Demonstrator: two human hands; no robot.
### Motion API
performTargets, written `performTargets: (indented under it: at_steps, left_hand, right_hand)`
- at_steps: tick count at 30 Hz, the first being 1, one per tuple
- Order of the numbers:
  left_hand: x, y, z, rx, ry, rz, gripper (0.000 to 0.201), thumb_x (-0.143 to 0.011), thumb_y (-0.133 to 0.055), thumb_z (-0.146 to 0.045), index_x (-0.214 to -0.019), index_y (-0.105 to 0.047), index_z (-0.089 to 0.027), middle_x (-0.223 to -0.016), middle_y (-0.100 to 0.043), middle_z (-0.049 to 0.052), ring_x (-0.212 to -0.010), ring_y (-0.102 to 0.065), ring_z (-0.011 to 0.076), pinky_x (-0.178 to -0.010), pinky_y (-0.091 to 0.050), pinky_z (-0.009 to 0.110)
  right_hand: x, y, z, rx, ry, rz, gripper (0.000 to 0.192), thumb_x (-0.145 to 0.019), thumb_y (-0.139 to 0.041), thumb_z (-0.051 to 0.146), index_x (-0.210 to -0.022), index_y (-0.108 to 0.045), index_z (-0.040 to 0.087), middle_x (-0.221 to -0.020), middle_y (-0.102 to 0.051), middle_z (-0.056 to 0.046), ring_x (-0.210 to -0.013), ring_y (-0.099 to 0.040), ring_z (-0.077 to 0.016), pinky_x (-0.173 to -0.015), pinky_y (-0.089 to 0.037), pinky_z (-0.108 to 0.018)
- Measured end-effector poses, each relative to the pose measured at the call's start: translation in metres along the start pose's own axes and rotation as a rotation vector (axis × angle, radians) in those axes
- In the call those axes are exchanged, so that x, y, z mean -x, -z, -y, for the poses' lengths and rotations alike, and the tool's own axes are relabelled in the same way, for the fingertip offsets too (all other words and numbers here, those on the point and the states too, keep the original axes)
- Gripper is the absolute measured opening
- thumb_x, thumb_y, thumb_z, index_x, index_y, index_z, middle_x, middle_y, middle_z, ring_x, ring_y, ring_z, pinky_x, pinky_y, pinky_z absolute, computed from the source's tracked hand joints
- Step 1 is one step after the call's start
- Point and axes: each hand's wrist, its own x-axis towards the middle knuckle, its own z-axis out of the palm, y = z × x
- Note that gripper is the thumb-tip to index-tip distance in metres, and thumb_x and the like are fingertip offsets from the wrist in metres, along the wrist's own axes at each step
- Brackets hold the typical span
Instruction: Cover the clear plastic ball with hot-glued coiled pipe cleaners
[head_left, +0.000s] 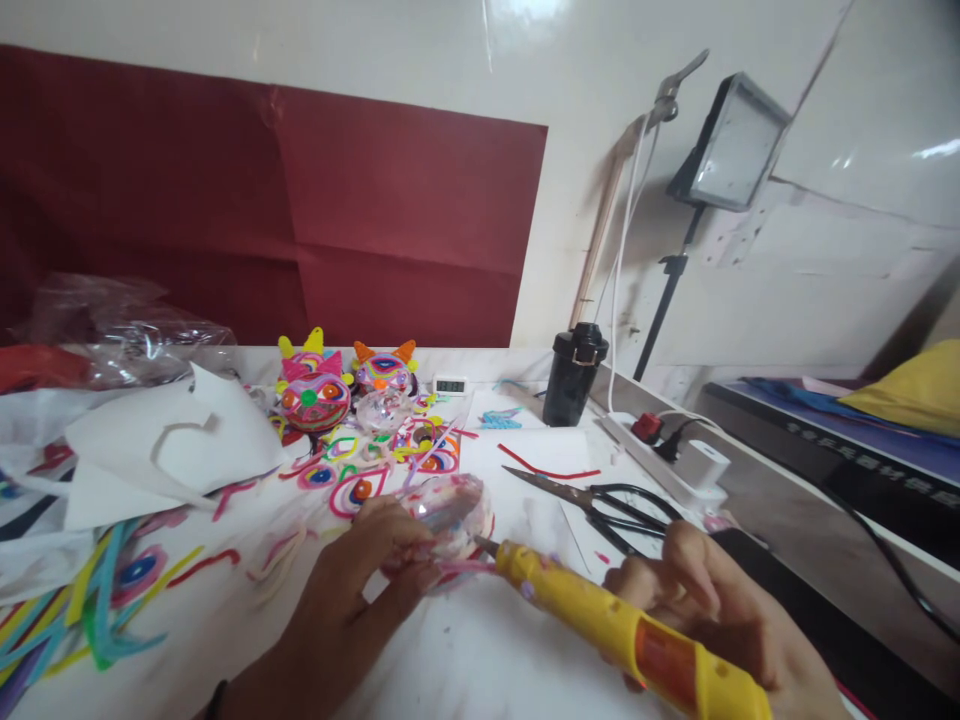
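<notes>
The clear plastic ball [450,522] with pink strands on it sits in my left hand [367,570], fingers curled around its near side, just above the bench [480,650]. My right hand [712,610] is wrapped around the yellow glue gun [622,630], whose tip touches the ball's right side. Just beyond my right hand lie black scissors [600,500]. Farther past my left hand stand two bright pipe-cleaner figures [341,385], and to its left lie loose pipe cleaners [90,600].
</notes>
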Motion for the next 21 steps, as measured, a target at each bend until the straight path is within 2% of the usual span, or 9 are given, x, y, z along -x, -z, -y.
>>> performTargets:
  at_steps: [6,10,15,21]
  left_hand:
    - [-0.002,0.000,0.000,-0.023,0.017,-0.012,0.006,-0.088,-0.055,-0.024,-0.085,-0.059,-0.025,-0.077,-0.062,-0.002,-0.075,-0.059,0.0142,-0.070,-0.048,0.023]
    - [-0.002,0.001,0.000,-0.036,-0.006,-0.013,0.005,-0.088,-0.056,-0.024,-0.085,-0.059,-0.026,-0.077,-0.063,-0.003,-0.076,-0.059,0.0137,-0.070,-0.047,0.021]
    - [-0.002,0.000,0.001,-0.043,-0.005,-0.019,0.006,-0.089,-0.054,-0.025,-0.086,-0.059,-0.026,-0.078,-0.063,-0.003,-0.076,-0.060,0.0137,-0.070,-0.048,0.021]
    - [-0.003,0.000,0.001,-0.041,-0.002,-0.004,0.006,-0.089,-0.055,-0.024,-0.083,-0.058,-0.025,-0.075,-0.061,-0.004,-0.074,-0.058,0.0131,-0.071,-0.047,0.022]
  right_hand:
    - [-0.005,0.016,-0.002,0.001,0.000,0.198,0.049,-0.072,-0.078,0.038,-0.074,-0.030,0.025,-0.078,-0.072,-0.003,-0.064,-0.060,-0.0195,-0.058,-0.041,-0.028]
    - [-0.004,0.014,-0.002,0.019,0.041,0.108,0.049,-0.072,-0.079,0.028,-0.076,-0.030,0.025,-0.074,-0.070,0.000,-0.062,-0.056,-0.0154,-0.059,-0.039,-0.026]
    - [-0.004,0.016,0.000,0.063,0.045,0.183,0.049,-0.072,-0.078,0.024,-0.077,-0.030,0.025,-0.079,-0.070,-0.001,-0.064,-0.055,-0.0154,-0.058,-0.038,-0.025]
    - [-0.004,0.014,0.000,0.032,0.016,0.104,0.054,-0.068,-0.081,0.029,-0.075,-0.028,0.025,-0.074,-0.069,0.000,-0.061,-0.052,-0.0138,-0.056,-0.036,-0.024]
